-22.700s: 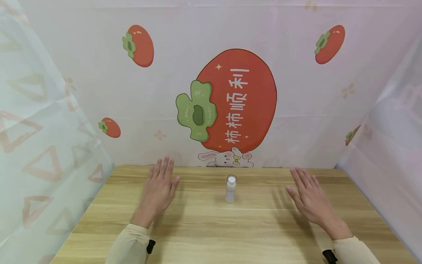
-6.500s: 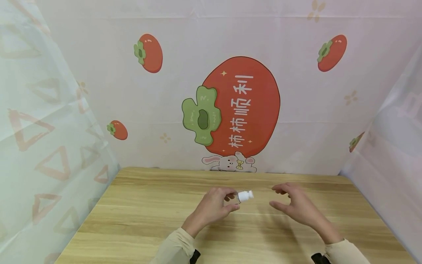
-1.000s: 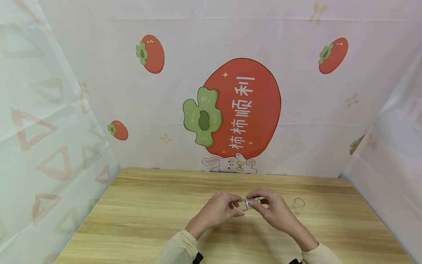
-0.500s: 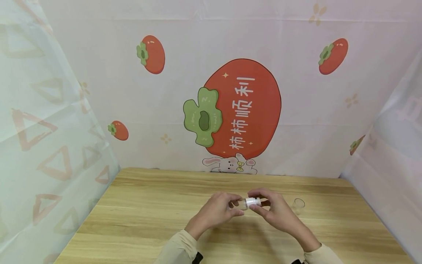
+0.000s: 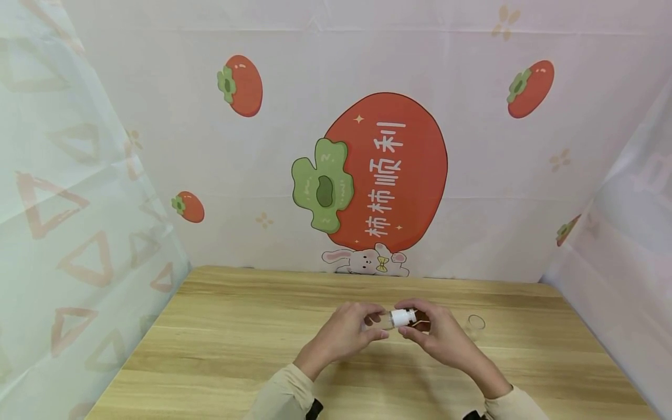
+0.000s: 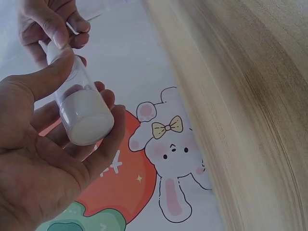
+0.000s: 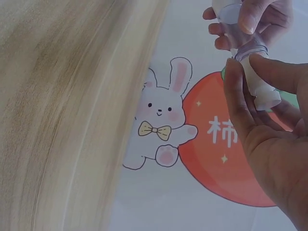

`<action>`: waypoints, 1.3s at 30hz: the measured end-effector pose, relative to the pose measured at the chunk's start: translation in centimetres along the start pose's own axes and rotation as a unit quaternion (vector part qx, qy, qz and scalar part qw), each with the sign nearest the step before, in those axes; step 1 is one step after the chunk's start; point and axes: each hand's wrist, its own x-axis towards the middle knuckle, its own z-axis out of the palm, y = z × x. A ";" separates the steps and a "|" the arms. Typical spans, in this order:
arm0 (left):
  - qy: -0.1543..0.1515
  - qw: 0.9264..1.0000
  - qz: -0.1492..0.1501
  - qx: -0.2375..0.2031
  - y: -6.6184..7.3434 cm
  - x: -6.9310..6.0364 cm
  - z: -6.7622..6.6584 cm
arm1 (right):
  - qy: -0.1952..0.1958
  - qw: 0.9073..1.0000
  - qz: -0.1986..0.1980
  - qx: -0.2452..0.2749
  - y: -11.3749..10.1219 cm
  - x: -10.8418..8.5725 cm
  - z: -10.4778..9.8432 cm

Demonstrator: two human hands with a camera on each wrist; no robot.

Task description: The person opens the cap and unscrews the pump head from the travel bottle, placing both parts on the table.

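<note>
Left hand [image 5: 342, 332] grips a clear bottle [image 6: 86, 115] sideways above the middle of the table [image 5: 252, 318]; right hand [image 5: 440, 332] pinches its white cap [image 5: 401, 317]. Its fingers cover less cap than a second ago; the cap looks still attached. Further right, a see-through cover [image 5: 475, 326] barely shows; fingers hide the bottle's base from above.

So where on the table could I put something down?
A wide bare patch of table lies between the left sleeve and left sheet. Another lies between the clear cap and right sheet. The middle is crowded: left hand and right hand hold the white-topped bottle there.
</note>
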 end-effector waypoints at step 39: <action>-0.017 1.000 -0.005 -0.007 0.0 0.0 -0.1 | -0.010 0.999 -0.030 0.019 0.1 0.0 -0.2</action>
